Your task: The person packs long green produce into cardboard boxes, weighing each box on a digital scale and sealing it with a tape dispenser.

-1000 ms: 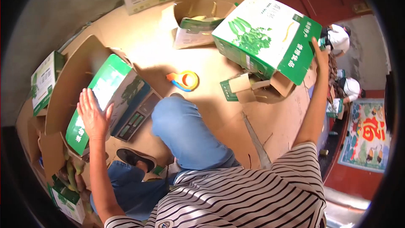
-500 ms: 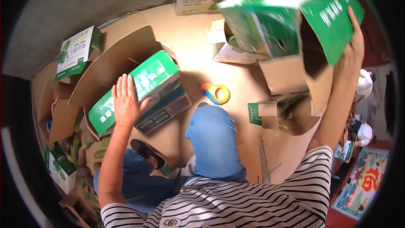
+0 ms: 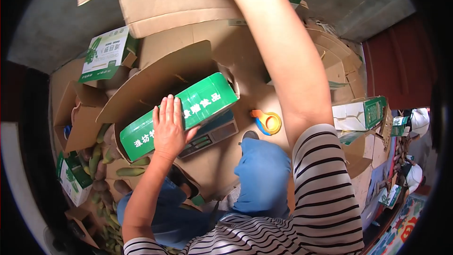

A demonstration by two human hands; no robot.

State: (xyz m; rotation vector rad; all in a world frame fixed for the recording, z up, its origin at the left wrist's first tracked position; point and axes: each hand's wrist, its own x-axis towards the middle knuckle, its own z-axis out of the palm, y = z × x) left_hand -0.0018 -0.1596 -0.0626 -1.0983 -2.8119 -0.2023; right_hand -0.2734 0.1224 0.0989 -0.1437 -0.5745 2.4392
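Note:
My left hand (image 3: 170, 125) lies flat, fingers stretched out, on the green top of a carton (image 3: 210, 95) with white lettering. Under the carton is a scale (image 3: 212, 137) with a display panel. My right arm reaches up across the view and leaves it at the top edge, so the hand itself is out of sight. Near that wrist hangs an open brown cardboard box (image 3: 179, 7), its flaps spread. On the floor to the right of the scale lies an orange, yellow and blue tape dispenser (image 3: 269, 123).
Long green radishes (image 3: 101, 156) are heaped at the left. A white and green carton (image 3: 106, 54) stands behind them, another (image 3: 75, 179) at lower left. At the right is a further carton (image 3: 354, 115). Other people (image 3: 417, 123) are at the far right.
My right arm has swung from the right to the top, carrying the green and white box out of its earlier place. My left hand stays on the green carton. The view has shifted.

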